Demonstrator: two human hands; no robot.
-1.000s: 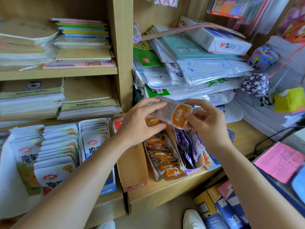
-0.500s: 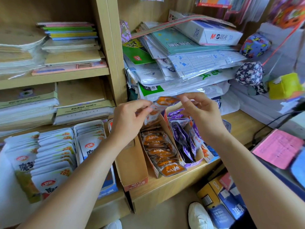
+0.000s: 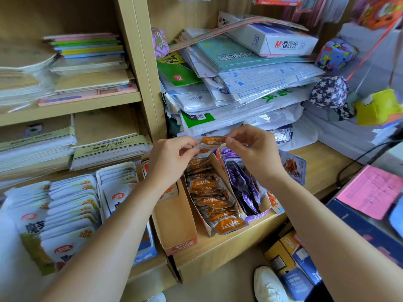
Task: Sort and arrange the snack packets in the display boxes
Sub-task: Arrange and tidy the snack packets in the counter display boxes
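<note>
Tipped edge-on now, the orange packet (image 3: 212, 141) hovers over its display box's (image 3: 227, 186) 12 o'clock end, left hand (image 3: 172, 158) pinching at 9, right hand (image 3: 255, 153) at 3 (probably to slot it behind the row).

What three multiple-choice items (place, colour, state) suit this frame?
1. Where is the held packet? A above the orange box's back end; B on the floor; C on the upper shelf.
2. Which colour are the right box's packets? A green; B purple; C white.
3. How is the packet held? A by one hand; B lying loose; C by both hands.
Answers: 1 A, it hangs over the box's rear. 2 B, purple wrappers fill it. 3 C, left hand and right hand each pinch an end.
</note>
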